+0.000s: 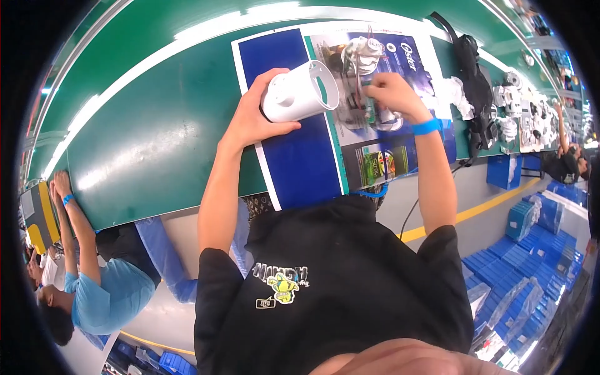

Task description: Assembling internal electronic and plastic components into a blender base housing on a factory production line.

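Observation:
My left hand is wrapped round a white plastic cylindrical housing. It is tilted so that its open, notched end faces right, and a round boss shows on its side. To the right, my right hand has its fingers curled together beside a white and metal motor-like assembly with loose wires. Whatever those fingers pinch is too blurred to make out. Just below them is a small green circuit board, also smeared. Near it, a shiny rounded part rests over the printed sheet.
A flat printed cardboard sheet covers part of the green bench. Black straps or cables and several white parts lie further right. At the left, a co-worker in a blue shirt leans on the bench. Blue crates stand lower right.

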